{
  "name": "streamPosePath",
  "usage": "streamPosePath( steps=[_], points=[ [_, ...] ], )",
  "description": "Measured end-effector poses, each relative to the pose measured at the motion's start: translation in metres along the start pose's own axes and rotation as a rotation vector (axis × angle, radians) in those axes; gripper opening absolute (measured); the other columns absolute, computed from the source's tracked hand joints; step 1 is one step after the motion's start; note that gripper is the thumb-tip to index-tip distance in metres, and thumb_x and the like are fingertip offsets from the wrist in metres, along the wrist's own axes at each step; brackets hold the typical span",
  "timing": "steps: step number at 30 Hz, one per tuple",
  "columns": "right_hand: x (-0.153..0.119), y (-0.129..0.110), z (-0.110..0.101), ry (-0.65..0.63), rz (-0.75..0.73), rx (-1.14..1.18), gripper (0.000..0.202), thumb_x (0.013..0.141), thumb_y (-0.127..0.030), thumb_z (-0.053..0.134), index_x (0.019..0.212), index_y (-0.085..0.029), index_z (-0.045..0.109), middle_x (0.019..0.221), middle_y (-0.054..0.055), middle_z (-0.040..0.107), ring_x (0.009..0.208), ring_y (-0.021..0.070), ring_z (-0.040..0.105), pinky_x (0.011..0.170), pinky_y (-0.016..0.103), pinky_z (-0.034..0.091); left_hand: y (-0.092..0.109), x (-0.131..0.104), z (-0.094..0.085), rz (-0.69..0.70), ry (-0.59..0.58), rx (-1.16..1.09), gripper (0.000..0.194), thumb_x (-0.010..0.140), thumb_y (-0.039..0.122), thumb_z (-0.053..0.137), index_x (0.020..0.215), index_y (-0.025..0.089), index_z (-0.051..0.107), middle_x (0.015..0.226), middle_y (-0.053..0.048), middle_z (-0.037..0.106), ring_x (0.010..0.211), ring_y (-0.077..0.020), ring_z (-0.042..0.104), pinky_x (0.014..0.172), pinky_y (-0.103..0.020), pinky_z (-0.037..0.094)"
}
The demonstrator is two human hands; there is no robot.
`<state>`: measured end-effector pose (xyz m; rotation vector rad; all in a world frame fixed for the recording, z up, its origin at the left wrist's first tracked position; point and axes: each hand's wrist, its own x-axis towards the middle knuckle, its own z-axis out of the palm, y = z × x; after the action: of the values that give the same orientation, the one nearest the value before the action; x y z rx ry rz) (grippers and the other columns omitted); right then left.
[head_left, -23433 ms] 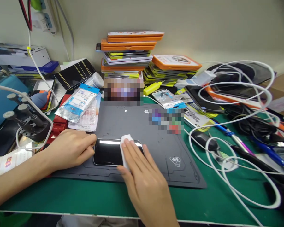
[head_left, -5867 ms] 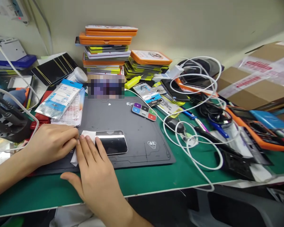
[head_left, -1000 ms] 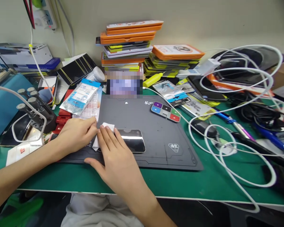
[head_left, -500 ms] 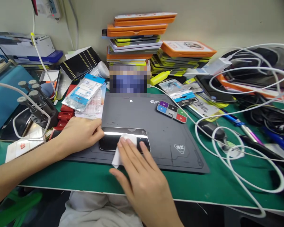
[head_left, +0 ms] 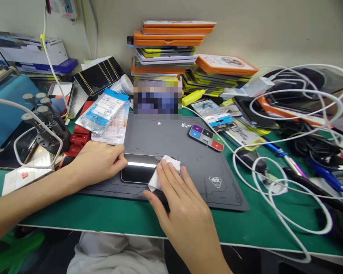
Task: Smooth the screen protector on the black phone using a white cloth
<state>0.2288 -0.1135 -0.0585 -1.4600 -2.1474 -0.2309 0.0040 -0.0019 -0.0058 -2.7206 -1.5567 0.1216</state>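
A black phone (head_left: pixel 137 173) lies screen up on a dark grey mat (head_left: pixel 202 173), a bright streak of light reflected across its glass. My left hand (head_left: pixel 101 161) is curled at the phone's left end, its fingertips tucked in and touching the edge. Under the fingers of my right hand (head_left: pixel 177 194) is a folded white cloth (head_left: pixel 173 163), pressed flat on the right part of the phone. That hand's fingers are stretched out, the thumb apart, and they cover the phone's right end.
A multicoloured case (head_left: pixel 206 137) lies at the mat's upper right. Grey screwdrivers in a holder (head_left: pixel 50 131) stand at left, beside packets (head_left: pixel 105 110). Orange cases (head_left: pixel 168 40) are stacked at the back. White cables (head_left: pixel 270 198) loop over the green table (head_left: pixel 103 213) at right.
My right hand has slid to the right along the phone with the white cloth, uncovering more of the screen's middle. My left hand has stayed at the left end. The view has shifted slightly.
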Motion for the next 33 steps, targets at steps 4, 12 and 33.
streamPosePath(
  steps=[4,12,33],
  points=[
    [0.026,-0.018,0.009,-0.071,-0.045,0.046,0.067,0.112,-0.051,0.048,0.149,0.004,0.059,0.156,0.022,0.060,0.146,0.0352,0.059,0.126,0.054,0.048,0.000,0.000,-0.002,-0.055,-0.019,0.000,0.036,0.102,0.034,0.031,0.095,0.022,0.064,0.078,-0.007,0.078,0.070,-0.0295,0.074,0.059,-0.035,0.015],
    [0.042,-0.040,0.020,-0.103,-0.097,0.128,0.059,0.115,-0.043,0.042,0.152,0.001,0.058,0.160,0.019,0.057,0.152,0.0301,0.054,0.131,0.047,0.044,-0.001,0.000,-0.008,-0.086,-0.082,0.036,0.039,0.104,0.034,0.025,0.102,0.022,0.062,0.082,-0.008,0.078,0.076,-0.0316,0.076,0.060,-0.036,0.018],
    [-0.022,-0.017,0.001,0.008,0.034,-0.051,0.064,0.113,-0.045,0.050,0.154,0.003,0.052,0.159,0.023,0.057,0.156,0.0315,0.048,0.132,0.048,0.037,-0.002,0.000,-0.003,-0.092,-0.031,-0.011,0.039,0.101,0.037,0.028,0.091,0.023,0.062,0.072,-0.006,0.075,0.067,-0.0281,0.070,0.059,-0.035,0.018]
  ],
)
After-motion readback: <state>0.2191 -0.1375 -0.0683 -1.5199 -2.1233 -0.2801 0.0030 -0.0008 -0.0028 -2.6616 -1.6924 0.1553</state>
